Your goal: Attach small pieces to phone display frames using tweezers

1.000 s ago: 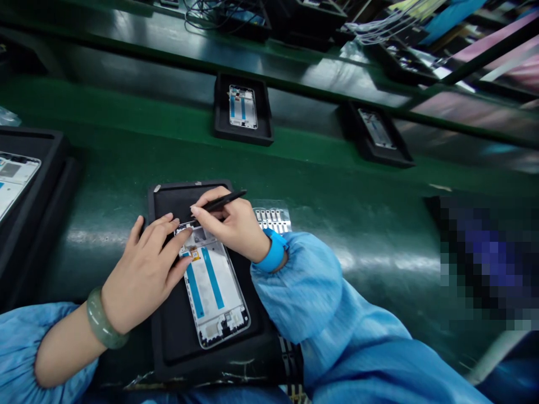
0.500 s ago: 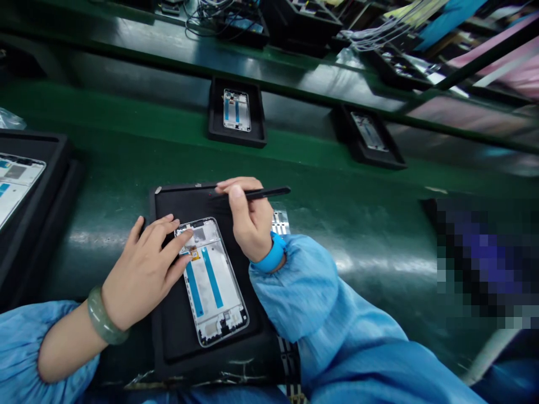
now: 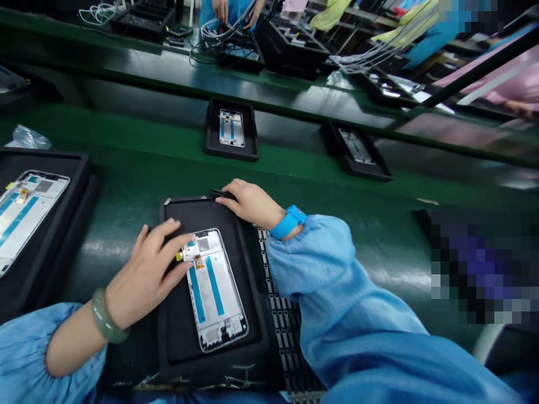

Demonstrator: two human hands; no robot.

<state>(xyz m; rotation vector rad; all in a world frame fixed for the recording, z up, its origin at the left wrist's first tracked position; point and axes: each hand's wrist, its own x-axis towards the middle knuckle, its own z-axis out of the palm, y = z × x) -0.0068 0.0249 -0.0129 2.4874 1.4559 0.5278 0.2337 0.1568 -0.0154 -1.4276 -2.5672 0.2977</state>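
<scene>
A silver phone frame (image 3: pixel 219 297) with two blue strips lies tilted on a black foam tray (image 3: pixel 177 342). My left hand (image 3: pixel 147 269) has its fingers apart, with fingertips at the frame's upper left corner, near a small yellow tab (image 3: pixel 179 256). At the tray's top edge, my right hand (image 3: pixel 250 202) is closed on a thin black tool (image 3: pixel 223 194), most of which is hidden by the fingers.
Another phone frame (image 3: pixel 31 213) sits on a stacked black tray (image 3: pixel 78 174) at the left. Two smaller trays (image 3: pixel 210 147) (image 3: pixel 370 173) with phone frames stand farther back. A strip of metal parts (image 3: pixel 286 320) lies right of the near tray. A person's hands (image 3: pixel 223 11) show at the top.
My right hand has turned and lowered the black tool to the tray's top edge. My left hand stays at the frame's corner, where the yellow tab now shows. The camera view has shifted.
</scene>
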